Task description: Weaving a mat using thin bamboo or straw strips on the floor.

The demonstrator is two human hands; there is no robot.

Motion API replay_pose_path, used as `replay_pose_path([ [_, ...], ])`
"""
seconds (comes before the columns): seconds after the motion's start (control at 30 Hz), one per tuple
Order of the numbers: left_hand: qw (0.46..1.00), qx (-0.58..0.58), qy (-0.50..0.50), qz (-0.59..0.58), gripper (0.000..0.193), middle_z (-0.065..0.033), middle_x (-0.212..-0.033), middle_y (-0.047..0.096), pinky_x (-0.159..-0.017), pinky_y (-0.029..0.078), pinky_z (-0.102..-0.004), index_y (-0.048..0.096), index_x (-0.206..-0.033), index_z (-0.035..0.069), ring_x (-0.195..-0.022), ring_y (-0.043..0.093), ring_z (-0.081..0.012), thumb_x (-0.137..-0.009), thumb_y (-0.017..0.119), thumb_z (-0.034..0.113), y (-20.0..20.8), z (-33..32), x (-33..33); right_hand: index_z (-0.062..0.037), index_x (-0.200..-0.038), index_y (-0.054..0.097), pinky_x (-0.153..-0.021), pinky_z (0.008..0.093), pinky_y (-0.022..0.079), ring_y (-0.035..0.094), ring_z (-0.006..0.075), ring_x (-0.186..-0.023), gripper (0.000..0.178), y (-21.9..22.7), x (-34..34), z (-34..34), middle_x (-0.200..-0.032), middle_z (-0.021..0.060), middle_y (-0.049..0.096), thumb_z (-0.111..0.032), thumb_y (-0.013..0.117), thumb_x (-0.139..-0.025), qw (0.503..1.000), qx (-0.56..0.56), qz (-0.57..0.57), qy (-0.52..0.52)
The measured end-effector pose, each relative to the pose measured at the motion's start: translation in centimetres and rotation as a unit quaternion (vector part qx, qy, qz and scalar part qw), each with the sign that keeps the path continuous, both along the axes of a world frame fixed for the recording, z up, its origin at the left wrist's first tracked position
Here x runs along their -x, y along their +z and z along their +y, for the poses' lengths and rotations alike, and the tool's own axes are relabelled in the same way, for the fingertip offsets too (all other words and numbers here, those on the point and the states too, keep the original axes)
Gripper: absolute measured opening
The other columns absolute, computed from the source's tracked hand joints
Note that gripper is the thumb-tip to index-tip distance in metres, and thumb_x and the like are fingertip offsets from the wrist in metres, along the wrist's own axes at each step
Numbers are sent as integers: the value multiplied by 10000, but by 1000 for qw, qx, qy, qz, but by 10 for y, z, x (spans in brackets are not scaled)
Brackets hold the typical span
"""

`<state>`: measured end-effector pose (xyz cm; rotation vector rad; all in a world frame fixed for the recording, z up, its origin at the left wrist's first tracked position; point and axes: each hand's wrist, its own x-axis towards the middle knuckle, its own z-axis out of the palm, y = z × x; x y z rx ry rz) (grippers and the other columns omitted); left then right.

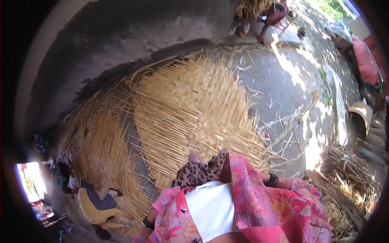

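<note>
My left hand (153, 214) is low in the view, above a wrist with a dark watch (148, 223). It meets the pink cloth of my open floral jacket (279, 202), and its fingers are hidden. On the other side, my right hand (262, 177) shows only in part beside the jacket's edge, below a second dark watch (271, 180); its fingers are hidden too. A white shirt shows between the jacket fronts. Beyond my leopard-print trousers (190, 174), a large mat woven from straw-coloured split strips (194, 109) lies on the floor, its edges loose and unfinished.
At the lower left, a person in a yellow top (95, 206) bends over a second woven mat (103, 150). A dark wall (121, 36) runs behind. Loose strips (287, 129) litter the floor at right. A stick pile (344, 166) and a tipped basket (361, 115) lie farther right.
</note>
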<state>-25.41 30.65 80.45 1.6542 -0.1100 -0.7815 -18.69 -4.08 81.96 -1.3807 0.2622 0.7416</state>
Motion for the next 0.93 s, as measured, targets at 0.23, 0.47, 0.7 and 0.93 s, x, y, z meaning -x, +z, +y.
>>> replay_pose_path([
  [0.23, 1000, -26, 7, -11, 262, -101, -912, 635, -784, 462, -323, 604, -1006, 30, -858, 598, -200, -784, 598, 170, 2, -72, -25, 4, -1012, 616, -644, 253, 490, 593, 103, -730, 233, -14, 57, -64, -841, 47, 636, -151, 613, -838, 993, -47, 48, -102],
  [0.47, 990, -118, -41, 60, 242, -98, -919, 639, -786, 464, -321, 606, -1005, 26, -862, 599, -199, -788, 600, 133, 10, -125, -46, 3, -1005, 620, -646, 250, 490, 593, 100, -733, 224, -21, 73, -108, -840, 47, 638, -144, 616, -837, 979, -82, 72, -172],
  [0.7, 982, 19, -185, 23, 296, -79, -976, 638, -797, 466, -255, 623, -1066, 49, -933, 599, -164, -770, 634, 42, -15, -156, -94, -21, -901, 657, -630, 242, 490, 602, 87, -718, 192, -52, 18, -133, -842, 66, 678, -196, 659, -825, 988, 37, 25, -150],
  [0.93, 950, 85, -293, -67, 269, -92, -1054, 634, -878, 455, -350, 642, -1082, 108, -997, 581, -256, -817, 644, 159, 6, -222, -219, -37, -878, 653, -631, 341, 484, 628, 222, -726, 203, -26, -82, -143, -719, 89, 626, -209, 601, -784, 954, 20, -276, -112],
])
